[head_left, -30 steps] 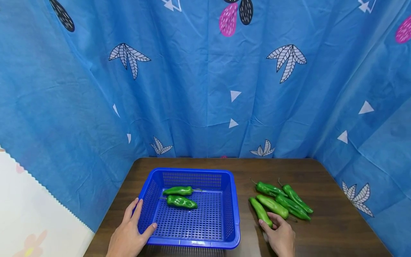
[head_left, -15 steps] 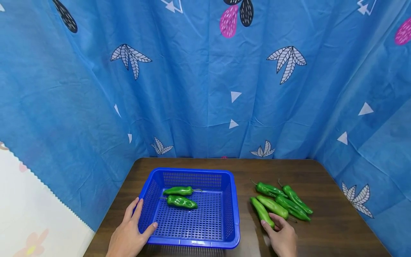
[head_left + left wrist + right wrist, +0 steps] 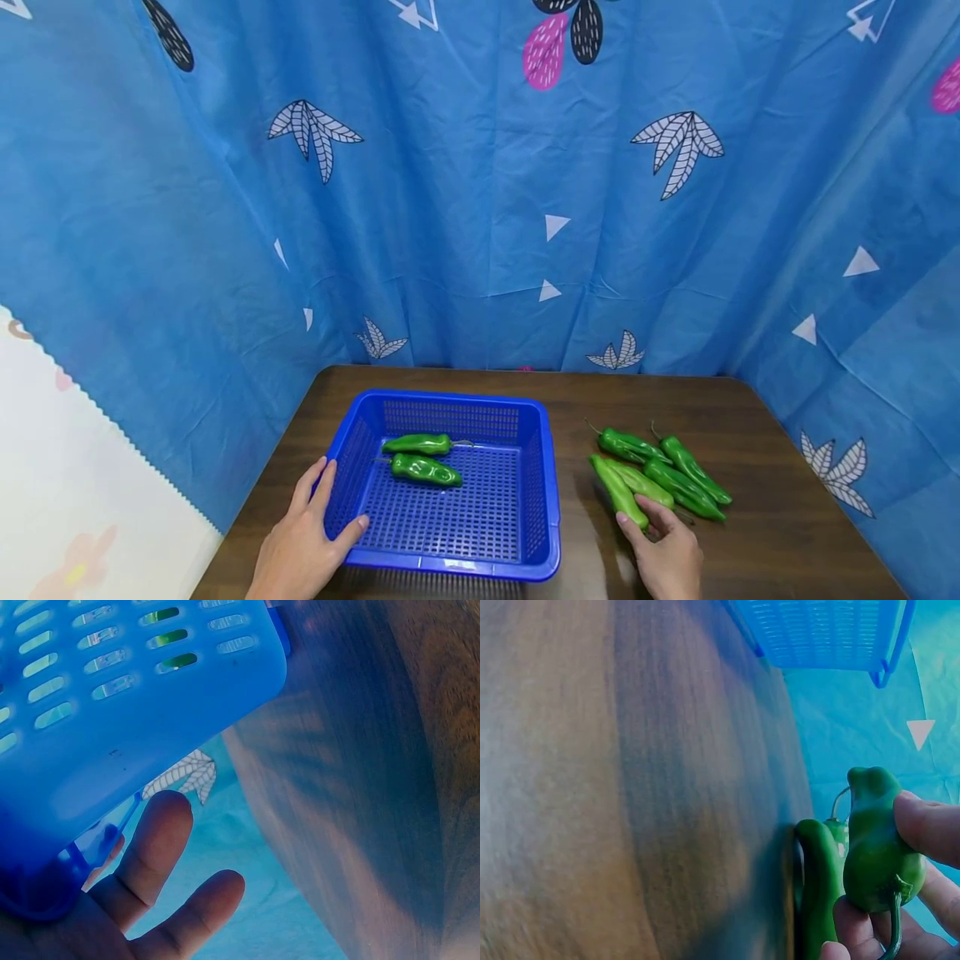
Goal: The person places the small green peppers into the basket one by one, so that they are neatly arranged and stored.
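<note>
On the basket (image 3: 450, 564) our left hand (image 3: 302, 533) rests spread; our right hand (image 3: 663, 548) pinches a pepper (image 3: 618, 492) a weak grip could drop.

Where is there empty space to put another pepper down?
In the blue basket, the near floor is bare, in front of the two peppers. The brown table is bare right of the pepper pile and between the basket and the pepper in the right hand. It's crowded around the pile, and the left hand is at the basket's left edge.
</note>
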{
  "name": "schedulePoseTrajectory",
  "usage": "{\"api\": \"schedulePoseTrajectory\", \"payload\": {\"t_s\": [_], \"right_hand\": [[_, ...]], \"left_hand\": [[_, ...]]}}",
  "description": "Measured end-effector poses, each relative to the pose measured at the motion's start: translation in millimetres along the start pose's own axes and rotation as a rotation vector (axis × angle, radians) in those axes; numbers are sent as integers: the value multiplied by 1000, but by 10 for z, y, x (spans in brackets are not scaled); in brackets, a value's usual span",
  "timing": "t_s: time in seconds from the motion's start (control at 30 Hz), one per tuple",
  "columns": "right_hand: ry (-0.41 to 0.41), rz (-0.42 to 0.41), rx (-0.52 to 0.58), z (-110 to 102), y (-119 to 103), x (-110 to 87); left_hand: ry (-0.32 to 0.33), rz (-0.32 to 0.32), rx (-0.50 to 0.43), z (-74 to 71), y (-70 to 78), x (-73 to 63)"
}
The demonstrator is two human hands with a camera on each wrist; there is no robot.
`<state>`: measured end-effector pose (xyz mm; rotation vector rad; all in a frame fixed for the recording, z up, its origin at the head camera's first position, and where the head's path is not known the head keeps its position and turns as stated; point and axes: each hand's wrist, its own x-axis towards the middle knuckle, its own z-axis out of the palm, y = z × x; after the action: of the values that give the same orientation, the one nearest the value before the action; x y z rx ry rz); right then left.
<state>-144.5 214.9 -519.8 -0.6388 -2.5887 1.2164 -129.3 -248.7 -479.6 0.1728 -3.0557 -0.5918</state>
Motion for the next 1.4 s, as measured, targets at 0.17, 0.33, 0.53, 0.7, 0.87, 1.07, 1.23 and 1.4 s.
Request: {"api": "schedulePoseTrajectory", "payload": {"t_s": [0.17, 0.33, 0.53, 0.7, 0.87, 1.07, 1.23, 1.4], "right_hand": [[6, -19, -16, -40, -26, 0], [-5, -24, -21, -102, -66, 13], [12, -55, -31, -179, -138, 34], [47, -103, -36, -203, -233, 49], [54, -155, -39, -219, -354, 81], [80, -217, -26, -264, -511, 130], [88, -237, -30, -327, -631, 172], [88, -253, -52, -359, -745, 187]], "left_hand": [[20, 23, -17, -14, -10, 7], [5, 18, -39, -25, 4, 5], [7, 24, -39, -33, 26, 10], [12, 28, -32, -30, 19, 10], [11, 28, -37, -23, 5, 8], [11, 27, -33, -14, 1, 11], [17, 28, -28, -7, 1, 9], [24, 28, -37, -10, -6, -5]]}}
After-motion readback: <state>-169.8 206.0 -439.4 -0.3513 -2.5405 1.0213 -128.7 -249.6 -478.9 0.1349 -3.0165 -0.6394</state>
